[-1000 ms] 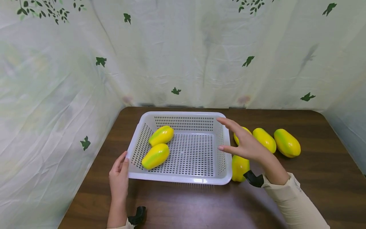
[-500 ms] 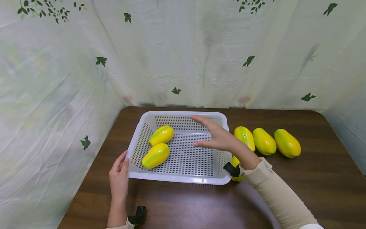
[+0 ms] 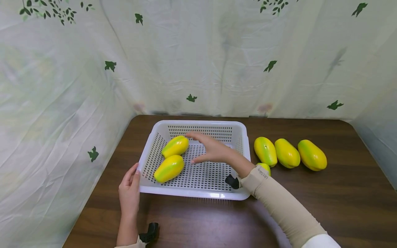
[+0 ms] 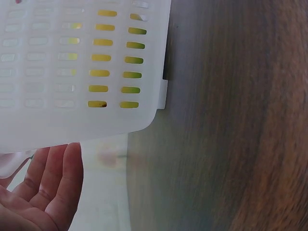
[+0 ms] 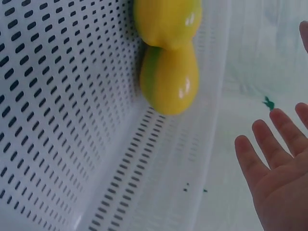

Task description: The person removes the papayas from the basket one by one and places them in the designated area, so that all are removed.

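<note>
A white perforated plastic basket (image 3: 211, 196) stands on the table with two yellow-green papayas lying in its left half, a rear papaya (image 3: 175, 146) and a front papaya (image 3: 169, 168). My left hand (image 3: 129, 187) holds the basket's left rim; in the left wrist view its fingers (image 4: 66, 180) reach up to the rim's underside. Over the basket, just right of the papayas, my right hand (image 3: 214, 150) hovers with fingers and thumb spread and nothing between them. The right wrist view shows its outstretched fingers (image 5: 274, 144) apart from the fruit.
Right of the basket lie more papayas: one (image 3: 265, 151) near the rim, a middle one (image 3: 287, 153), an outer one (image 3: 312, 155), and another (image 3: 265, 168) mostly hidden by my right sleeve. A patterned curtain (image 3: 198, 62) hangs behind the brown wooden table (image 3: 198, 220).
My right hand has moved left, from above the basket's right rim to beside the two papayas inside, staying spread. The left hand, basket and fruit keep their places.
</note>
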Demonstrator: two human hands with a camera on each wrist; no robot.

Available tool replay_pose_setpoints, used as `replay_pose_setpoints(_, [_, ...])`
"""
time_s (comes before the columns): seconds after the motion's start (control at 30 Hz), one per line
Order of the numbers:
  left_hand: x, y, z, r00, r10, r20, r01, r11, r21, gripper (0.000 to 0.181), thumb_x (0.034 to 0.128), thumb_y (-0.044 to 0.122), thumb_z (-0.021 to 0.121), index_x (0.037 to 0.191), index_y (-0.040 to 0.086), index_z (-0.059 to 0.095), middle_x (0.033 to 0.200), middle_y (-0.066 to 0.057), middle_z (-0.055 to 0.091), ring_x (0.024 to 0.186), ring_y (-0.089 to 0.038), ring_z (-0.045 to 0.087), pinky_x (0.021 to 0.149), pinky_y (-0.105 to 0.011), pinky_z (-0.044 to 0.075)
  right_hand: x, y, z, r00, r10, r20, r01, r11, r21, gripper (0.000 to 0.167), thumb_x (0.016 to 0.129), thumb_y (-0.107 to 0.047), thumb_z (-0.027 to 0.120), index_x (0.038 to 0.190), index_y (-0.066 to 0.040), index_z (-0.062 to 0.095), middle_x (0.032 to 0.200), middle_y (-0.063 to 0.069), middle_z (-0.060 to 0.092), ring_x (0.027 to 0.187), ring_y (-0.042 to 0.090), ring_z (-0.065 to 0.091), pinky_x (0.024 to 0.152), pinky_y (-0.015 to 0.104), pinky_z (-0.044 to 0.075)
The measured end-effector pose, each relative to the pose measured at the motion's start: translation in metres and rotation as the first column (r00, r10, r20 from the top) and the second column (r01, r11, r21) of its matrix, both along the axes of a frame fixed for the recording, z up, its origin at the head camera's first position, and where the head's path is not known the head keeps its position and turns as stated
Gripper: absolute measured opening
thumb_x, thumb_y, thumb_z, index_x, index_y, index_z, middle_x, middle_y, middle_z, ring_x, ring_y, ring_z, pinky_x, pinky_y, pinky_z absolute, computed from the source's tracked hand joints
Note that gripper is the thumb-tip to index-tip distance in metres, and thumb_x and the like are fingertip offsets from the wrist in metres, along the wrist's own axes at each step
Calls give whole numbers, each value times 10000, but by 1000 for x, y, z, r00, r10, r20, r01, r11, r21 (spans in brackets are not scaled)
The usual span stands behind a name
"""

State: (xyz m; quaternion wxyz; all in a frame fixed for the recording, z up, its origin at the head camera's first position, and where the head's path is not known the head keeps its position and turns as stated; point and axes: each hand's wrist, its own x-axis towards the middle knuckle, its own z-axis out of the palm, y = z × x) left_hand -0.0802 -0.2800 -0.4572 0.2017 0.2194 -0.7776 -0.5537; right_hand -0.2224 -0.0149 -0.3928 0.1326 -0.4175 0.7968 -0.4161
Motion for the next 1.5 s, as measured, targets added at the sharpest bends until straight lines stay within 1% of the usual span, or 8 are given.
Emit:
replay_pose_setpoints(0.2, [-1, -1, -1, 1000, 14, 22, -14, 1000, 26, 384, 924, 352, 469, 1281, 218, 519, 1142, -84, 573, 921, -173, 530, 700, -118, 447, -4, -19, -14, 999, 26, 44, -27, 999, 37, 822, 711, -298, 766, 1392, -202, 316, 1412, -63, 305, 1236, 204, 348, 993, 361, 297])
replay_pose_setpoints(0.4, [-1, 0, 0, 1000, 13, 24, -14, 1000, 28, 382, 919, 365, 472, 1276, 238, 521, 1132, -64, 573, 909, -162, 526, 698, -123, 451, -6, -32, -24, 994, 27, 103, -37, 994, 100, 811, 712, -289, 766, 1386, -190, 325, 1412, -45, 309, 1235, 227, 353, 996, 361, 293])
replay_pose_setpoints(0.57, [0, 1, 1, 1000, 14, 16, -15, 1000, 23, 383, 917, 371, 474, 1271, 234, 528, 1118, -69, 576, 893, -169, 524, 692, -128, 455, -8, -40, -29, 993, 41, 107, -56, 988, 145, 799, 718, -274, 763, 1385, -175, 333, 1401, -21, 335, 1241, 204, 346, 1004, 344, 279])
replay_pose_setpoints(0.8, [0, 2, 2, 1000, 18, 26, -18, 1000, 21, 376, 915, 385, 471, 1265, 258, 530, 1116, -61, 577, 890, -171, 519, 676, -133, 456, -10, -54, -36, 992, 44, 118, -71, 970, 231, 739, 726, -301, 752, 1357, -202, 381, 1354, -36, 405, 1224, 151, 360, 1010, 342, 267])
replay_pose_setpoints(1.07, [0, 3, 3, 999, 18, 30, -19, 1000, 21, 372, 914, 389, 471, 1258, 261, 535, 1129, -58, 574, 901, -169, 523, 688, -136, 459, -9, -64, -38, 988, 39, 152, -79, 960, 267, 682, 734, -274, 748, 1333, -224, 424, 1337, -38, 422, 1220, 139, 348, 1021, 341, 238])
replay_pose_setpoints(1.2, [0, 3, 3, 999, 20, 31, -21, 1000, 20, 375, 914, 390, 471, 1259, 256, 536, 1122, -57, 576, 897, -169, 522, 681, -141, 461, -10, -67, -39, 988, 41, 148, -84, 950, 300, 655, 741, -251, 743, 1324, -226, 445, 1341, -53, 419, 1213, 131, 349, 1020, 326, 238])
replay_pose_setpoints(1.37, [-1, 3, 3, 999, 24, 28, -24, 1000, 18, 394, 915, 383, 473, 1270, 222, 530, 1119, -58, 575, 892, -169, 522, 675, -144, 464, -10, -72, -40, 989, 86, 118, -119, 944, 307, 595, 762, -195, 726, 1302, -165, 477, 1300, -23, 454, 1123, 114, 407, 986, 274, 285])
replay_pose_setpoints(1.5, [-1, 3, 3, 999, 27, 31, -28, 999, 18, 389, 915, 384, 473, 1267, 230, 532, 1117, -61, 575, 892, -170, 523, 671, -144, 464, -9, -75, -42, 990, 116, 82, -137, 934, 330, 542, 779, -178, 710, 1279, -151, 503, 1259, 2, 472, 1058, 125, 409, 953, 260, 307])
